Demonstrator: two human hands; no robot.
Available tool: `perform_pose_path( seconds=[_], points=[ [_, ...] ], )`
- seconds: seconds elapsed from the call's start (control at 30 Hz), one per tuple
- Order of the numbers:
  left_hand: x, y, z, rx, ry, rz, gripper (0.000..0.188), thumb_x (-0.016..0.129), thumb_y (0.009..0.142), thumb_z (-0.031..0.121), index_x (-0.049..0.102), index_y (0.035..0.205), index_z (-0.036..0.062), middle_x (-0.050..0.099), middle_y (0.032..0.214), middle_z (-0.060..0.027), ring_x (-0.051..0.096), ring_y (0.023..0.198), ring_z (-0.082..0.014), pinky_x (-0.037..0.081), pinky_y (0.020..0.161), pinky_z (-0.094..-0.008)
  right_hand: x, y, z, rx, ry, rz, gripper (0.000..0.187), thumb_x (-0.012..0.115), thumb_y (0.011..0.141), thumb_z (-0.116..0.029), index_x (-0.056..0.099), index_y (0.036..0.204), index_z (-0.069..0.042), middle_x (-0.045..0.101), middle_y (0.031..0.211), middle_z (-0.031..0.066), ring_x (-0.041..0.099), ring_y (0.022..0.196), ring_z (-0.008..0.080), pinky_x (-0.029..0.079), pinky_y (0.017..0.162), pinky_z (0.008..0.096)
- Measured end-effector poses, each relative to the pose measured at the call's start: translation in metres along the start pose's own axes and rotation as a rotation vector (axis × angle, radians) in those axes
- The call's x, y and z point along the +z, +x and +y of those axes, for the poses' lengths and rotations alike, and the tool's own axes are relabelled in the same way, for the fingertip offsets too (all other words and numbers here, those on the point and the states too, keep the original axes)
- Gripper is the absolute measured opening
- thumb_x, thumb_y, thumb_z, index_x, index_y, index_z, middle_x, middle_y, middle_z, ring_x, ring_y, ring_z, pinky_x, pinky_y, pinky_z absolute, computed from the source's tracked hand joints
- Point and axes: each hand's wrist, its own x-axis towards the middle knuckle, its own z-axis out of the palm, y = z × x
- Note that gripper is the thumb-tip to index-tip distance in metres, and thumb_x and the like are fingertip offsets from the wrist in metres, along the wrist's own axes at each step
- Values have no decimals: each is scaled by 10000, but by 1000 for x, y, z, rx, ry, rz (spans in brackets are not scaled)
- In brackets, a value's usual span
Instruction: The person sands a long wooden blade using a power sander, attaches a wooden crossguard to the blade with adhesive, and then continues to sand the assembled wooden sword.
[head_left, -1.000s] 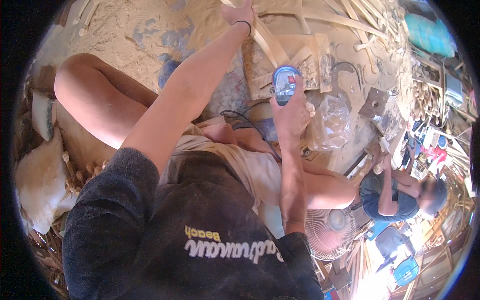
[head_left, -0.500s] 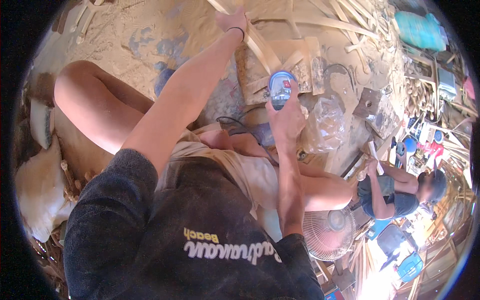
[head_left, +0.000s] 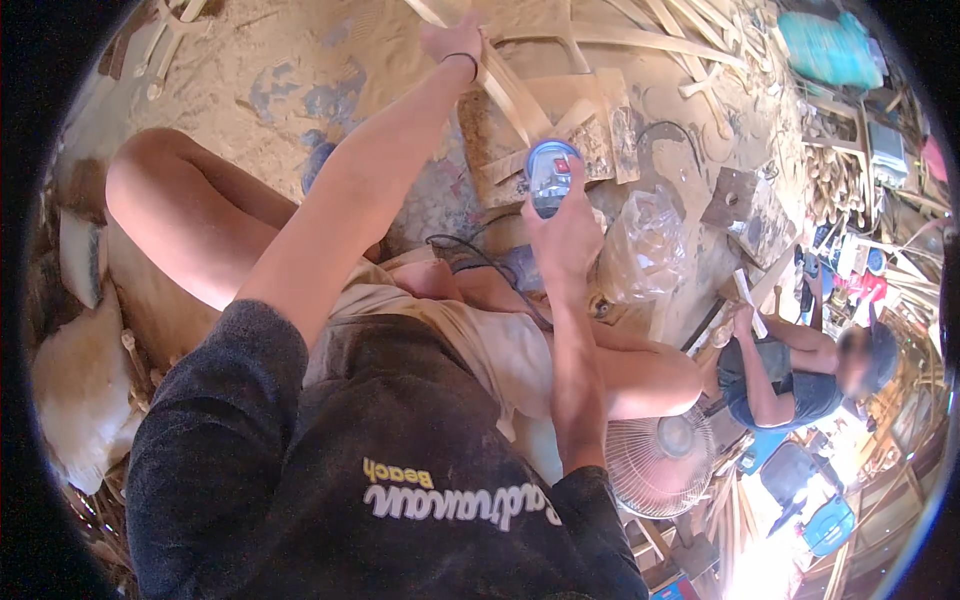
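My left hand reaches far forward and is closed round a long pale wooden piece. The wood slants down to the right, and its near end rests over a low work block. In my right hand is a blue-rimmed power sander, gripped from behind with the fingers wrapped round its body. The sander is at the near end of the wooden piece; its underside is hidden, so I cannot tell whether it touches the wood.
Sawdust covers the floor. A clear plastic bag and a wooden block lie to the right. More wooden pieces lie ahead. A fan stands by my right leg. Another person sits at the right holding wood.
The whole view has shifted slightly, so hands, sander and wood appear a little further left. Both grips are the same. The other person's hands have moved slightly.
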Motion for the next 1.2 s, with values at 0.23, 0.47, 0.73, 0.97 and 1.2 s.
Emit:
perform_pose_path(
  seconds=[0.23,0.47,0.73,0.97,1.2],
  points=[
    [12,-40,28,-91,-86,-110,517,853,898,222,656,1309,-22,789,1054,-209,774,956,-351,613,811,-478,7,-8,16,-73,-3,105,946,891,835,-377,407,1632,-215,769,1053,257,778,924,452,623,828,535],
    [6,-37,45,-160,-222,-214,484,828,860,73,490,1170,-82,711,799,-179,716,568,-271,594,507,-428,-17,-5,10,167,68,-89,886,871,850,-360,433,1607,-220,766,1202,250,747,1081,471,583,934,561],
    [2,-19,35,-183,-205,-263,406,816,893,98,531,1124,-78,701,749,-148,698,557,-242,591,512,-412,-34,-11,66,122,316,416,887,910,838,-323,451,1574,-138,717,1283,221,752,1007,462,558,989,540],
    [20,8,16,-239,-65,-556,243,785,952,262,744,975,24,743,767,-89,701,612,-231,585,578,-382,-21,5,161,184,625,650,839,978,803,-254,495,1442,-2,603,1355,225,666,1131,369,545,989,492],
    [-9,30,32,-89,265,-861,488,710,1004,407,696,1250,-15,752,1149,-123,728,1040,-244,594,913,-414,-19,14,178,220,913,671,820,959,848,-151,434,1442,57,667,1132,167,708,805,185,616,682,313]
  ],
)
